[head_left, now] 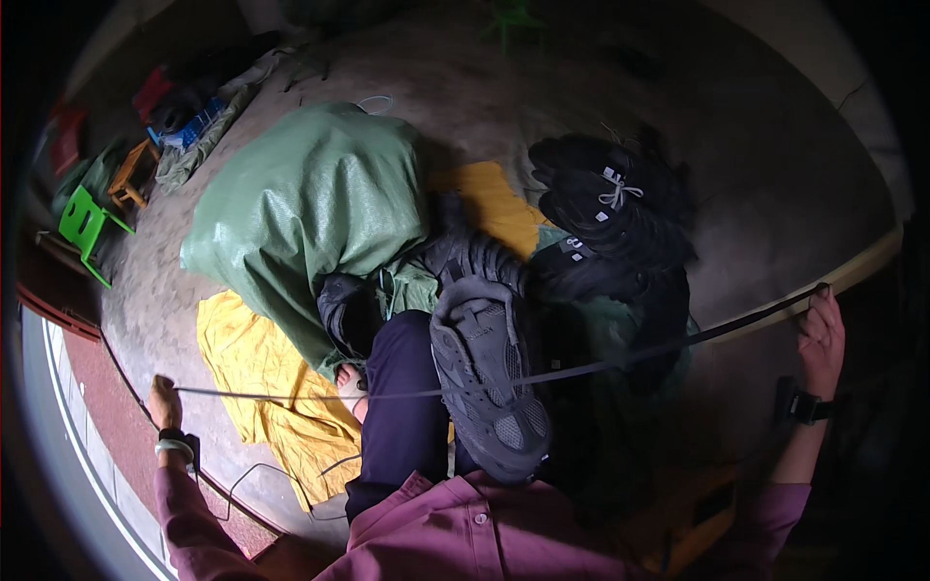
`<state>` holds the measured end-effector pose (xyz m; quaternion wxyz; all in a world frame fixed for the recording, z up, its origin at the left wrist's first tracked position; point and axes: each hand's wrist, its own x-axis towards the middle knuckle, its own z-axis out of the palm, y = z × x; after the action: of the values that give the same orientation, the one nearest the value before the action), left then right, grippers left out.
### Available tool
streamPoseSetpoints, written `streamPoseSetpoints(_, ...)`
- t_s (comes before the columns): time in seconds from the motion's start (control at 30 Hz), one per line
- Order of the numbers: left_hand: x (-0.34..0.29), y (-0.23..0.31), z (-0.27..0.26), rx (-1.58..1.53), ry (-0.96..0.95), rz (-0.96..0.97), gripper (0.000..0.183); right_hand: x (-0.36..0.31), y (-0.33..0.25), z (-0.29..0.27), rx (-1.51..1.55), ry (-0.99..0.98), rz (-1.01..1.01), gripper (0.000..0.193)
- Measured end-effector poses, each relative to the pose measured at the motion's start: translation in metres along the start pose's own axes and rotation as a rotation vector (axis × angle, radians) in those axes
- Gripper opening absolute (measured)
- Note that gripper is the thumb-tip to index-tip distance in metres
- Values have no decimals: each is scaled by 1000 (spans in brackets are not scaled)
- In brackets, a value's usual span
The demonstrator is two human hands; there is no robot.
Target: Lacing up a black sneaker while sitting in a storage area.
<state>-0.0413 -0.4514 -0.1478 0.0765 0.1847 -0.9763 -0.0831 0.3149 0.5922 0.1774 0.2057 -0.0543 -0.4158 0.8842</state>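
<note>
1. Above the trousers (397,387), I've got the dark lace (581,369) stretched taut, running left to right!
2. Left hand (166,403), right hand (822,334) pinch its ends.
3. Behind it, crosswise: grey shoe (484,358), toe toward the shirt (455,528).

Shoe (489,353): matt, part mesh. Lace (620,361): matt cloth. Green sack (310,184): glossy plastic.

Heaped black shoes (605,198) and a bulging green sack (310,194) take up floor (145,300) space in an apparent shoe workshop beside a road (37,387).
</note>
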Motion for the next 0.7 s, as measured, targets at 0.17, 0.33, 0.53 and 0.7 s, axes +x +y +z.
streamPoseSetpoints(0.17,-8,-56,-20,180,-6,-155,15,2,-63,-65,-100,208,-13,35)
streamPoseSetpoints(0.33,0,-90,-42,321,41,-111,17,-7,-128,-158,-178,643,-236,35)
streamPoseSetpoints(0.53,-16,-115,-46,359,69,-183,25,-21,-246,-204,270,488,-154,33)
streamPoseSetpoints(0.7,13,-108,-52,351,137,-106,29,-81,-242,-196,48,623,-499,37)
